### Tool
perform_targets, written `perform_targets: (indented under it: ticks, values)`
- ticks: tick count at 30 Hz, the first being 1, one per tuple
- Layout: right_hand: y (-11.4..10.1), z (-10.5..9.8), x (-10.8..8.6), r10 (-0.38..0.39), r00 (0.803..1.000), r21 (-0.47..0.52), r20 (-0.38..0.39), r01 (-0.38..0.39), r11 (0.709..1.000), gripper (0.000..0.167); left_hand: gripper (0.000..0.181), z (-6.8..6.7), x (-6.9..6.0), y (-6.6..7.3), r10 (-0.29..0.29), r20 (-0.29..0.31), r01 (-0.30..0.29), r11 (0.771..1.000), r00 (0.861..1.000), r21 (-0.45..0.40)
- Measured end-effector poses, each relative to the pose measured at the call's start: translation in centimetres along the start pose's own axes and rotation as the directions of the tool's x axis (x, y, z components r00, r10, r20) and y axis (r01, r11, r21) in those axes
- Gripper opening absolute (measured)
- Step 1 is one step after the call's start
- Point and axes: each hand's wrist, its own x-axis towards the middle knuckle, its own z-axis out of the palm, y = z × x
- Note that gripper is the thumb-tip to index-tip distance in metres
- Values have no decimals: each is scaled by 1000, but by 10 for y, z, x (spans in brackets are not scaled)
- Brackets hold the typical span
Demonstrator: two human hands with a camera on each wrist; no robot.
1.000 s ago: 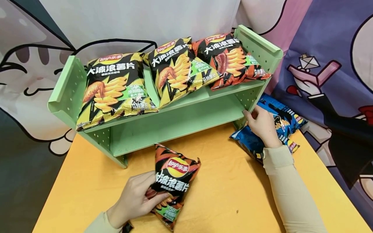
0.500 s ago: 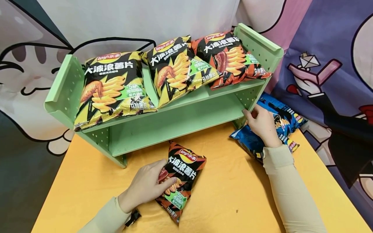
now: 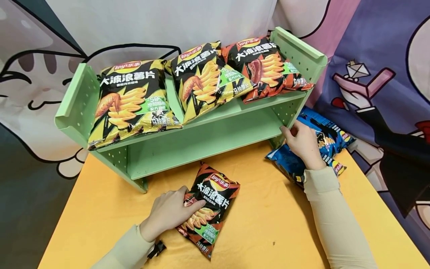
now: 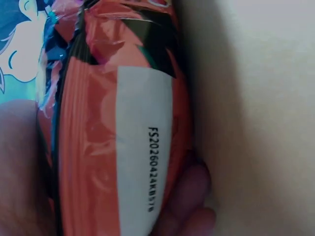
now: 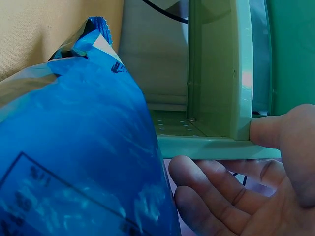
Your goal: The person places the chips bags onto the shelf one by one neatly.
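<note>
My left hand (image 3: 171, 213) grips a red-and-black potato chip bag (image 3: 215, 198) by its left edge, thumb across the front, low over the table before the shelf. In the left wrist view, the back of the chip bag (image 4: 142, 123) shows a white printed strip, with fingertips at its right side. My right hand (image 3: 304, 144) holds the right side panel of the green shelf (image 3: 201, 147). In the right wrist view, the thumb (image 5: 268, 132) is on the inner side and fingers lie outside the panel. Blue chip bags (image 3: 289, 162) lie beside and under that hand.
On the shelf's top tier lean two yellow-and-black chip bags (image 3: 129, 101) and, at the right, red-and-black ones (image 3: 258, 71). A small dark piece (image 3: 157, 249) shows beside the left sleeve on the yellow table (image 3: 262, 224). A printed cloth backdrop (image 3: 161, 22) stands behind.
My left hand has carried the red-and-black chip bag to the right, and more of its front faces up. The right hand keeps its hold on the shelf.
</note>
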Motion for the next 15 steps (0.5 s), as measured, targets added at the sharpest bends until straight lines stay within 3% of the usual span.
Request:
perform_targets:
  ticks: [4,7,11,15]
  values:
    - [0,0,0,-8,1000,-1,-2,8,1000,30,106,4,1,-3,-20,25,20,1000,999,-12]
    - [1,1,0,-11,1000,0,-4,11,1000,31,106,6,1,-7,-1,21,2,999,1000,-51]
    - [3,1,1,-14,1000,-3,-3,14,1000,31,101,7,1,-11,34,4,-33,985,999,-168]
    - [3,1,0,-12,1000,-5,-3,12,1000,31,95,7,0,-14,69,-5,-67,957,998,-281]
